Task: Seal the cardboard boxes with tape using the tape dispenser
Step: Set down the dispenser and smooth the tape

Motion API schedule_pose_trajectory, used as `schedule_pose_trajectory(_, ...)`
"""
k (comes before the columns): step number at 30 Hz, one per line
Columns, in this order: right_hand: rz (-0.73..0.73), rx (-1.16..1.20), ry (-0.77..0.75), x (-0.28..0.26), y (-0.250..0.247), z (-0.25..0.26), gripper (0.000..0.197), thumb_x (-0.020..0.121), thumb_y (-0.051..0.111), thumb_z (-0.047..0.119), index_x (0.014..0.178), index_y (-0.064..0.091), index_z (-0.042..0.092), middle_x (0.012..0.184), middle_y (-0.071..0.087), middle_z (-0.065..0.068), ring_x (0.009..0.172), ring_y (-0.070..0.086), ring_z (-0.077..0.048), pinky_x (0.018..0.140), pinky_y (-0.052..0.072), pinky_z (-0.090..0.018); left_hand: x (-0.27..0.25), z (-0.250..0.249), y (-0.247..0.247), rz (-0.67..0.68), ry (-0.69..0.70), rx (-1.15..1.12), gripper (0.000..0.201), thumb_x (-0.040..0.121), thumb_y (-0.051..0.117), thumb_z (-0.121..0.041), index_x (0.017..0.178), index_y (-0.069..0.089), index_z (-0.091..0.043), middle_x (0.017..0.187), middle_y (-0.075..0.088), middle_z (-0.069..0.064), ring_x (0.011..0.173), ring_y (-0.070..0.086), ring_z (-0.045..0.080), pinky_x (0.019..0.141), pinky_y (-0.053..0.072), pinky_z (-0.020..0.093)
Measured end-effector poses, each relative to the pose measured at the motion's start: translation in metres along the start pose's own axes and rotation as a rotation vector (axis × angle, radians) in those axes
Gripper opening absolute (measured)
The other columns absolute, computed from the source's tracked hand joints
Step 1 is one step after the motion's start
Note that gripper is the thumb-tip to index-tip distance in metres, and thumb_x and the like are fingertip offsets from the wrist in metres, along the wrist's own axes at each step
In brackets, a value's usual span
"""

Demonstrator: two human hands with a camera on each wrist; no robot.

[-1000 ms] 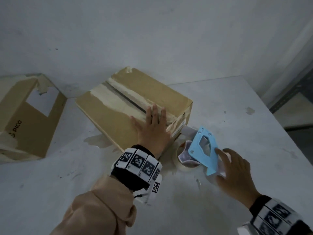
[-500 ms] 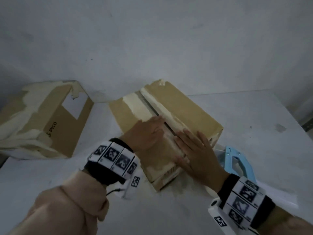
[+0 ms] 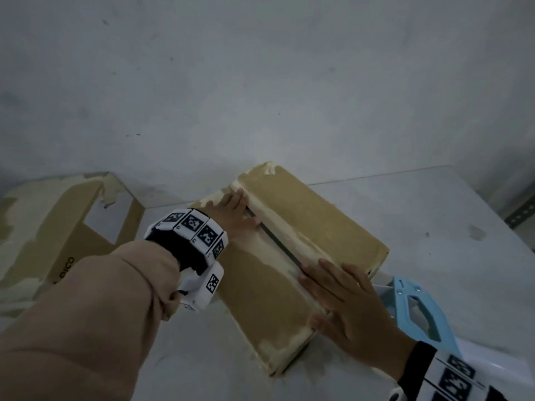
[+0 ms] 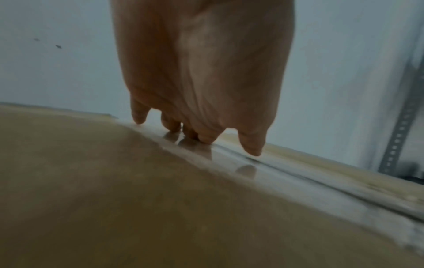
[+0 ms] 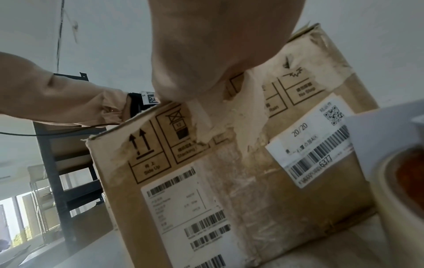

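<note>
A brown cardboard box (image 3: 312,224) lies in the middle of the white table, its top flaps closed with a dark seam and pale torn-tape strips along it. My left hand (image 3: 234,212) lies flat near the far end of the seam, fingers straight on the shiny tape (image 4: 220,156). My right hand (image 3: 344,296) presses flat on the near end of the seam, over the box edge. The light-blue tape dispenser (image 3: 417,311) lies on the table just right of the box, untouched; its tape roll (image 5: 403,190) shows in the right wrist view beside the labelled box side (image 5: 229,163).
A second cardboard box (image 3: 66,227) with torn paper sits at the far left against the grey wall. The white table (image 3: 434,227) extends to the right, with a metal rack post (image 3: 521,212) beyond its edge. Dark shelving (image 5: 69,163) stands behind.
My right hand left the tape dispenser and came onto the box's near end. My left hand slid along the seam toward the far end. The dispenser now lies on the table.
</note>
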State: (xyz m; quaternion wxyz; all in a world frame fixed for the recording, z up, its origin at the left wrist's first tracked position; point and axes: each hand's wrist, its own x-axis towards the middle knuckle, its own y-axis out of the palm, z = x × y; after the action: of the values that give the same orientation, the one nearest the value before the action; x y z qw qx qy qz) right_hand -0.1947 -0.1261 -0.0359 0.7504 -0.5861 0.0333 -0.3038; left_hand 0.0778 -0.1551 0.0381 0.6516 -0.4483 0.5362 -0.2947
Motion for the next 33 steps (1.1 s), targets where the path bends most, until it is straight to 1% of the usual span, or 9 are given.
schedule_pose_trajectory(5, 0.012, -0.028, 0.023, 0.002, -0.001, 0.002, 0.054, 0.094, 0.024, 0.056, 0.135, 0.041, 0.024, 0.141, 0.044, 0.004, 0.130, 0.034, -0.016, 0.103, 0.024, -0.038, -0.021, -0.022, 0.010, 0.042, 0.107, 0.041, 0.072, 0.095, 0.026, -0.050, 0.148, 0.000, -0.009, 0.157, -0.007, 0.009, 0.145, -0.007, 0.024, 0.117, -0.006, 0.047)
schedule_pose_trajectory(10, -0.001, -0.033, 0.031, 0.002, 0.002, 0.004, 0.056, 0.094, 0.022, 0.056, 0.132, 0.045, 0.022, 0.140, 0.046, 0.000, 0.128, 0.036, -0.018, 0.102, 0.024, -0.038, -0.062, -0.045, 0.013, 0.224, 0.193, 0.032, 0.071, 0.098, 0.018, -0.045, 0.145, -0.016, -0.005, 0.153, -0.025, 0.011, 0.142, -0.020, 0.025, 0.117, -0.008, 0.036)
schedule_pose_trajectory(15, -0.047, -0.069, 0.002, 0.003, 0.002, 0.004, 0.055, 0.095, 0.022, 0.055, 0.131, 0.044, 0.020, 0.138, 0.048, -0.003, 0.127, 0.038, -0.020, 0.099, 0.026, -0.039, -0.073, -0.046, 0.024, 0.160, 0.250, 0.055, 0.065, 0.099, 0.016, -0.041, 0.146, -0.010, -0.005, 0.154, -0.020, 0.013, 0.143, -0.017, 0.026, 0.115, -0.009, 0.035)
schedule_pose_trajectory(22, -0.084, -0.110, -0.023, 0.007, 0.003, 0.007, 0.058, 0.095, 0.017, 0.054, 0.128, 0.044, 0.015, 0.134, 0.052, -0.009, 0.125, 0.039, -0.022, 0.099, 0.027, -0.040, -0.098, -0.049, 0.042, 0.106, 0.309, -0.029, 0.064, 0.099, 0.018, -0.041, 0.146, -0.011, -0.008, 0.155, -0.019, 0.008, 0.143, -0.018, 0.016, 0.114, -0.011, 0.030)
schedule_pose_trajectory(24, -0.091, -0.120, 0.020, 0.015, 0.009, 0.012, 0.057, 0.096, 0.015, 0.052, 0.128, 0.044, 0.015, 0.132, 0.054, -0.009, 0.124, 0.039, -0.022, 0.099, 0.027, -0.041, -0.104, -0.051, 0.048, 0.070, 0.291, 0.025, 0.065, 0.097, 0.010, -0.046, 0.147, -0.009, -0.009, 0.156, -0.017, 0.007, 0.144, -0.015, 0.018, 0.116, -0.005, 0.038)
schedule_pose_trajectory(28, -0.092, -0.129, 0.142, 0.043, 0.026, 0.035, 0.064, 0.096, 0.016, 0.053, 0.121, 0.057, 0.011, 0.127, 0.058, -0.011, 0.119, 0.044, -0.024, 0.095, 0.031, -0.043, -0.117, -0.043, 0.066, -0.050, 0.217, 0.037, 0.099, 0.064, -0.031, -0.060, 0.148, -0.005, -0.013, 0.157, -0.013, 0.002, 0.145, -0.008, 0.016, 0.115, 0.006, 0.044)
schedule_pose_trajectory(30, -0.089, -0.091, 0.175, 0.051, 0.031, 0.043, 0.064, 0.096, 0.019, 0.054, 0.115, 0.061, 0.009, 0.123, 0.061, -0.012, 0.115, 0.051, -0.026, 0.093, 0.033, -0.041, -0.116, -0.034, 0.072, -0.133, 0.166, -0.055, 0.099, 0.069, -0.031, -0.058, 0.149, 0.007, -0.014, 0.158, 0.001, 0.001, 0.145, 0.005, 0.016, 0.112, 0.015, 0.049)
schedule_pose_trajectory(32, -0.113, -0.030, 0.149, 0.054, 0.028, 0.045, 0.059, 0.096, 0.025, 0.051, 0.114, 0.060, 0.008, 0.119, 0.063, -0.012, 0.111, 0.056, -0.027, 0.090, 0.032, -0.038, -0.115, -0.028, 0.077, -0.188, 0.101, -0.040, 0.085, 0.089, -0.018, -0.050, 0.138, 0.039, -0.011, 0.146, 0.040, 0.005, 0.133, 0.040, 0.022, 0.095, 0.039, 0.055)
schedule_pose_trajectory(33, -0.132, 0.005, 0.115, 0.056, 0.022, 0.044, 0.053, 0.095, 0.030, 0.047, 0.113, 0.060, 0.008, 0.113, 0.065, -0.010, 0.106, 0.058, -0.027, 0.087, 0.032, -0.035, -0.110, -0.024, 0.086, -0.234, 0.092, -0.049, 0.071, 0.095, -0.007, -0.044, 0.130, 0.047, -0.013, 0.136, 0.053, 0.005, 0.125, 0.048, 0.022, 0.088, 0.045, 0.053)
